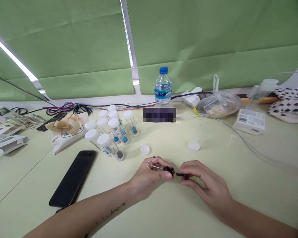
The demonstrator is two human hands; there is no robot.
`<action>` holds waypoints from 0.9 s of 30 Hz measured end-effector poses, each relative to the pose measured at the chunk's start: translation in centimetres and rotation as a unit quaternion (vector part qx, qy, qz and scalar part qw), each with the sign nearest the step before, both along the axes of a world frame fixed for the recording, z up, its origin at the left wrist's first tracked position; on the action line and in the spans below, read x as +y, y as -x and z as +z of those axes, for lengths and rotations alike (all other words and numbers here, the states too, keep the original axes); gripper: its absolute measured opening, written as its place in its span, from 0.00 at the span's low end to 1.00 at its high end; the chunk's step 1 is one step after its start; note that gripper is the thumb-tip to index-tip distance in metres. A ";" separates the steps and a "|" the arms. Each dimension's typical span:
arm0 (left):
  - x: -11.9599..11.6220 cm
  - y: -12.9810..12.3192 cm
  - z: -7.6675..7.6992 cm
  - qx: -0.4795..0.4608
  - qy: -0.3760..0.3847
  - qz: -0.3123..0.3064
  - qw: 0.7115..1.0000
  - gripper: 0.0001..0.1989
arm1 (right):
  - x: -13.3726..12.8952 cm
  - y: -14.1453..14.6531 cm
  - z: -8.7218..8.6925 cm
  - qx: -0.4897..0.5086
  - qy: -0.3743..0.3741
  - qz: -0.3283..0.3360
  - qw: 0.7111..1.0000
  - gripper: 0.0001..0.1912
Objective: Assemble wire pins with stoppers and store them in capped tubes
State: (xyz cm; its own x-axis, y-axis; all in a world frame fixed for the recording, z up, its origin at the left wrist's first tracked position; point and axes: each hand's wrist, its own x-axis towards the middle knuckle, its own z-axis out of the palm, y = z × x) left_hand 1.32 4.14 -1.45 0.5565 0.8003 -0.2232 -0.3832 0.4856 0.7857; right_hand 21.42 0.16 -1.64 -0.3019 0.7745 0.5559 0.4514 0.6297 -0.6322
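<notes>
My left hand is closed, thumb against fingers, on a small black part with a thin pale wire or rod running back over the palm. A second small black piece, narrow at its tip, is pinched in my right hand. The two black pieces point at each other with a small gap between them, above the table. Beyond the hands lie two white round caps, one to the left and one to the right. What exactly the black pieces are is too small to tell.
Several clear tubes with white caps stand at the left, blue or grey lumps inside. A black phone lies by my left forearm. Behind are a water bottle, a cloth pouch, a tied plastic bag and cables.
</notes>
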 end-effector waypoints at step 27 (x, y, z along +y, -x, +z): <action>-0.5 0.0 -0.2 -0.028 -0.025 -0.008 0.999 0.10 | -0.2 0.0 0.5 -0.004 -0.066 0.022 0.998 0.13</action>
